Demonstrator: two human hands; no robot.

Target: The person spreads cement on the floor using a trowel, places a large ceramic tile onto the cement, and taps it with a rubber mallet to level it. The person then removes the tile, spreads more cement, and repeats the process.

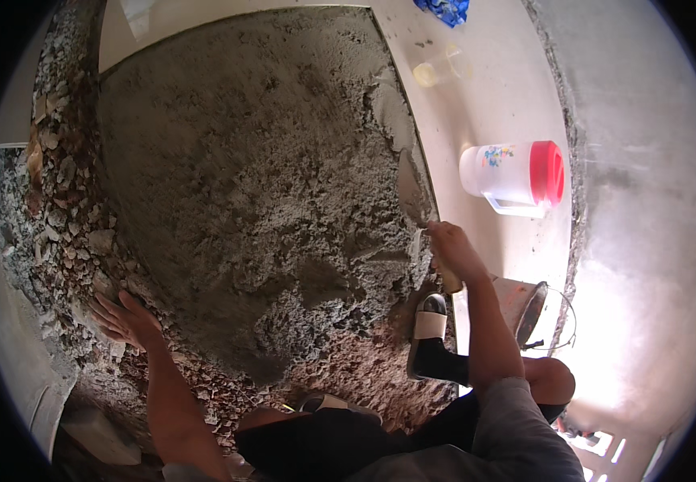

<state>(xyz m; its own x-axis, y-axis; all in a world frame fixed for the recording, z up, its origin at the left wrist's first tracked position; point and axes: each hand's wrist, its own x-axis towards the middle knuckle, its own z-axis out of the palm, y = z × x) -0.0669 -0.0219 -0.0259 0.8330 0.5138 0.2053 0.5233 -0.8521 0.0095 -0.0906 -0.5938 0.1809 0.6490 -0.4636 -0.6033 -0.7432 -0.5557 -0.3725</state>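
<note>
Pale floor (pixel 516 104), grey mortar (pixel 260 161), red-lidded pitcher (pixel 508 173)

One trowel (pixel 409 186), one pitcher (pixel 499 170), one bucket (pixel 512 300), two sandals (pixel 430 326)

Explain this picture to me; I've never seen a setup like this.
There is no machine here, just a person's two bare hands. A wide fisheye camera worn on the head looks down, so straight edges bend near the rim. The right hand holds a trowel at the edge of a bed of grey mortar. The left hand, fingers spread, appears to rest on rubble. To the right are a red-lidded plastic pitcher and a bucket.
</note>
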